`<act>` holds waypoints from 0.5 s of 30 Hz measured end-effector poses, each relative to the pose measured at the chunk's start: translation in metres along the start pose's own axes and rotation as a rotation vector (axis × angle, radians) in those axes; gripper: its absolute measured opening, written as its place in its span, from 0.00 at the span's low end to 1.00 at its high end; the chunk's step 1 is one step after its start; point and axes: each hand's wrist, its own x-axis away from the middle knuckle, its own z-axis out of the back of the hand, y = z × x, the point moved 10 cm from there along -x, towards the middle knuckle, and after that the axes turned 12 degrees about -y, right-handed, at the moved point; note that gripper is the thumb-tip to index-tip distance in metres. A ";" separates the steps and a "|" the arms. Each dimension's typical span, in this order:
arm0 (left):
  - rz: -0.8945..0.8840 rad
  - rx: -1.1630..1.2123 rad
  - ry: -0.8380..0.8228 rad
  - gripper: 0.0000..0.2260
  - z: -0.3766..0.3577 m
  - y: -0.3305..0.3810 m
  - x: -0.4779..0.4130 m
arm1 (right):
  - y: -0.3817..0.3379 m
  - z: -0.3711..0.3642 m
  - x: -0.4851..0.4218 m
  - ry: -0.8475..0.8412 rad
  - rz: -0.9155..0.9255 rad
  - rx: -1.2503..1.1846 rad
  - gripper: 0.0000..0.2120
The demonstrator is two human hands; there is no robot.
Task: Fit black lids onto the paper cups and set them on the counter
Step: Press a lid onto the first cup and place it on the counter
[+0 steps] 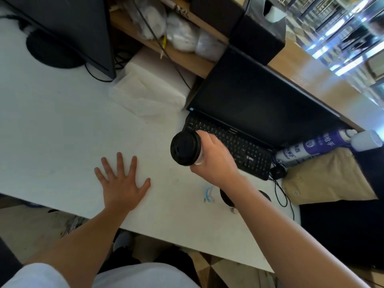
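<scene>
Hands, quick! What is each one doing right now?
Left hand: open, fingers spread flat on the white counter.
Right hand: holding a paper cup with a black lid on.

The white paper cup (200,157) is gripped in your right hand (215,161). Its round black plastic lid (185,148) is fitted on, and the cup is tipped so the lid faces you, just left of your fingers. Nearer you than that hand, a second black round lid (226,198) and a third black round lid (265,195) show on either side of your forearm, both partly hidden.
</scene>
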 end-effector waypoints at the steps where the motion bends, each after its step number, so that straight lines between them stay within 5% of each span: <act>1: -0.001 0.000 -0.001 0.42 0.000 0.000 0.000 | -0.006 0.010 -0.001 0.026 0.016 0.099 0.37; 15: -0.016 0.018 0.015 0.41 0.000 0.000 0.001 | -0.081 0.069 -0.003 0.061 0.073 1.050 0.39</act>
